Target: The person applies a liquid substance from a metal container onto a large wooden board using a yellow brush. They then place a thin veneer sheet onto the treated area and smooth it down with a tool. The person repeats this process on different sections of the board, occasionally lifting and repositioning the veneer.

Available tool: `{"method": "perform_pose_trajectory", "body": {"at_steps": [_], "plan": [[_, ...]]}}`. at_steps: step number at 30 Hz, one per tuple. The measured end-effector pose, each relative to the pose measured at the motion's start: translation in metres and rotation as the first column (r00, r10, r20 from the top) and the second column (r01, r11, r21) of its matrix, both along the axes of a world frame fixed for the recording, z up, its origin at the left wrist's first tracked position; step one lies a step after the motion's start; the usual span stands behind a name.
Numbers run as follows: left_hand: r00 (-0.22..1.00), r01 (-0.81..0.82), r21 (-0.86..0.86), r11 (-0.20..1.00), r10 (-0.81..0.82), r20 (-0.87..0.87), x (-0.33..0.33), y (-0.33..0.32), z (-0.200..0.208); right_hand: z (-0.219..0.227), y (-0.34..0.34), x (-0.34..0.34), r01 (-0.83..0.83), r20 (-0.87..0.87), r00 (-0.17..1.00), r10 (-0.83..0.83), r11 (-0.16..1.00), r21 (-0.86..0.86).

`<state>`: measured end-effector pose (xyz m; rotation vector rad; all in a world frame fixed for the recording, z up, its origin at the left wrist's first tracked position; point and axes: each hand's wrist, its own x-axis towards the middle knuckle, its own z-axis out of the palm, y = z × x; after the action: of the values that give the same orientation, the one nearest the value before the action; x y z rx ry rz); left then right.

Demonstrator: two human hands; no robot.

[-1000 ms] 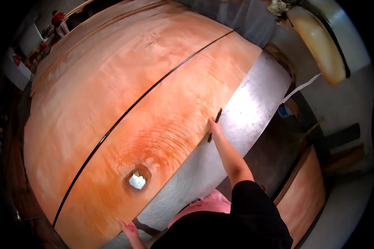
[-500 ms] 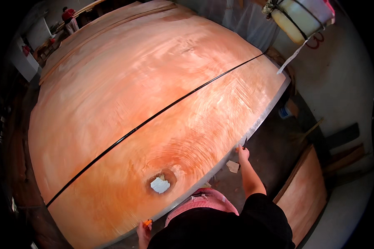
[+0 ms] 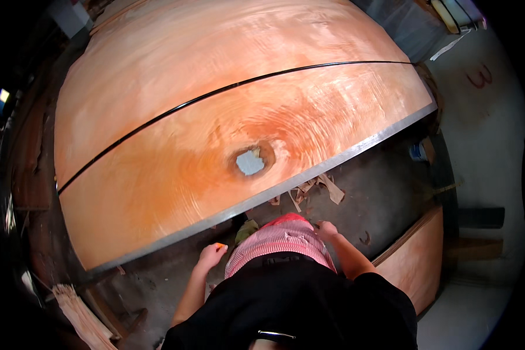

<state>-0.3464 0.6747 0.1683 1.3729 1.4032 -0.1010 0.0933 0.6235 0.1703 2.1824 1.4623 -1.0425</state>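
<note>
Head-worn left fisheye camera. Faces down and forward: wearer's torso [image 3: 286,300] close below, wood sheet [image 3: 157,181] farther ahead. Outer periphery appears too dark to resolve reliably.

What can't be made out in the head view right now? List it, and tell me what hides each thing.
All in the head view:
- Orange item: too small and partly covered by the left hand to identify.
- Right hand: too small and dim to tell what, if anything, it grips.
- Wood veneer sheet: far edge cut off by the picture's top.
- Yellowish container: upper part cut off likewise.
</note>
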Motion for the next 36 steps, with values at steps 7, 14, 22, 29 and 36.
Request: {"method": "perform_pose_trajectory", "body": {"at_steps": [7, 14, 22, 29, 36], "plan": [[0.951, -0.292, 0.109, 0.95, 0.301, -0.077, -0.033, -0.115, -0.003, -0.018, -0.013, -0.044, -0.15, -0.208, 0.97, 0.129, 0.985, -0.088], [0.932, -0.253, 0.077, 0.964, 0.265, -0.248, -0.045, -0.298, 0.013, -0.073, -0.081, -0.033, -0.154, -0.239, 0.961, 0.139, 0.987, -0.043], [0.775, -0.576, 0.147, 0.804, 0.595, -0.215, -0.075, -0.408, 0.014, -0.091, -0.145, -0.042, -0.782, -0.249, 0.619, 0.745, 0.612, -0.117], [0.717, -0.649, 0.296, 0.701, 0.694, -0.071, -0.162, -0.4, 0.004, -0.09, -0.108, -0.152, -0.293, -0.245, 0.937, 0.248, 0.941, -0.17], [0.627, -0.727, 0.234, 0.645, 0.763, -0.157, -0.285, -0.471, 0.007, -0.131, -0.068, -0.362, -0.214, -0.703, 0.682, -0.203, 0.863, -0.458]]}}
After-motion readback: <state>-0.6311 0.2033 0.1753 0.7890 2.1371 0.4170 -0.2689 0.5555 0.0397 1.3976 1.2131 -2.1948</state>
